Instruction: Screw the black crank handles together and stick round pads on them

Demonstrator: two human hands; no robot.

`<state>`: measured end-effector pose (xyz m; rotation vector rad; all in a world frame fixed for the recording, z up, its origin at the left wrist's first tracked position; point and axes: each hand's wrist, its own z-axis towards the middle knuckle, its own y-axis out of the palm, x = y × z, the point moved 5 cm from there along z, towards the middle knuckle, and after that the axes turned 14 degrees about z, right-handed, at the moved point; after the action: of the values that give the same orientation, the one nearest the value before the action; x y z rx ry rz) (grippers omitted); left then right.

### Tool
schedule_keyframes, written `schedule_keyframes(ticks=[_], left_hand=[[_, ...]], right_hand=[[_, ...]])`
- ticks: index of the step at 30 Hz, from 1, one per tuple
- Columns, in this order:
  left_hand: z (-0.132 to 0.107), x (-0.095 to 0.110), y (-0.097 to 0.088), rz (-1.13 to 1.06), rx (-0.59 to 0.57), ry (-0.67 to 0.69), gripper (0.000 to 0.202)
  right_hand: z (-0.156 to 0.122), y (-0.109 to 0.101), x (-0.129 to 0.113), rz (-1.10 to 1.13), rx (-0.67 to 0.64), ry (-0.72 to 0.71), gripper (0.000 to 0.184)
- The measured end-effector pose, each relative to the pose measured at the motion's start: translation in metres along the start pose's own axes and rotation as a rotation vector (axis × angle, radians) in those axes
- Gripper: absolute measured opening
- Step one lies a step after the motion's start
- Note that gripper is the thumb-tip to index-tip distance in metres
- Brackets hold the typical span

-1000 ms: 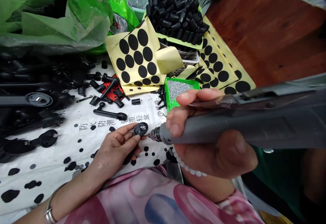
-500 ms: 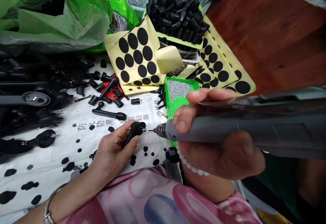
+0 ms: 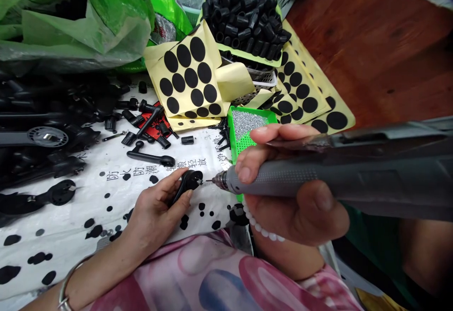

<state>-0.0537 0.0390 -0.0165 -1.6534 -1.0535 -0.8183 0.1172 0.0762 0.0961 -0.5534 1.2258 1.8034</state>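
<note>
I have the left grip [image 3: 155,202] closed around a black handle [image 3: 193,179], round end exposed toward the right. I have the right grip [image 3: 279,221] wrapped around a grey power screwdriver [image 3: 286,174], bit directed at the metal fitting [image 3: 200,181] on that round end; I cannot tell whether bit and fitting touch. Handle position: above the white-covered desk [image 3: 85,197], between both grips. Beyond the screwdriver's front end: a green tray [image 3: 248,144] containing small silvery pieces [image 3: 247,123]. Forward of the left grip: a loose black crank [image 3: 152,157]. Further out: a yellow sheet [image 3: 184,102] bearing black discs [image 3: 191,78], and piled black caps [image 3: 244,23].
</note>
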Motion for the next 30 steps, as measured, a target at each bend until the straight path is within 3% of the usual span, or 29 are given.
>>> schedule_keyframes(ticks=[7, 14, 19, 23, 30], left_hand=[[0.001, 0.002, 0.0, 0.02, 0.007, 0.018, 0.053], [0.003, 0.006, -0.008, -0.188, 0.014, -0.158, 0.059], [0.006, 0.007, -0.003, -0.413, -0.085, -0.245, 0.059], [0.004, 0.008, 0.001, -0.517, -0.169, -0.273, 0.039], [0.002, 0.011, 0.005, -0.586, -0.34, -0.284, 0.017]], right_hand=[[0.001, 0.0, 0.0, -0.024, -0.045, -0.072, 0.026], [0.008, -0.009, -0.014, -0.122, -0.086, -0.15, 0.024], [0.006, -0.008, -0.011, -0.059, -0.055, -0.083, 0.026], [0.002, -0.006, -0.006, -0.174, -0.058, -0.032, 0.032], [0.009, -0.008, -0.007, -0.218, -0.007, -0.144, 0.028]])
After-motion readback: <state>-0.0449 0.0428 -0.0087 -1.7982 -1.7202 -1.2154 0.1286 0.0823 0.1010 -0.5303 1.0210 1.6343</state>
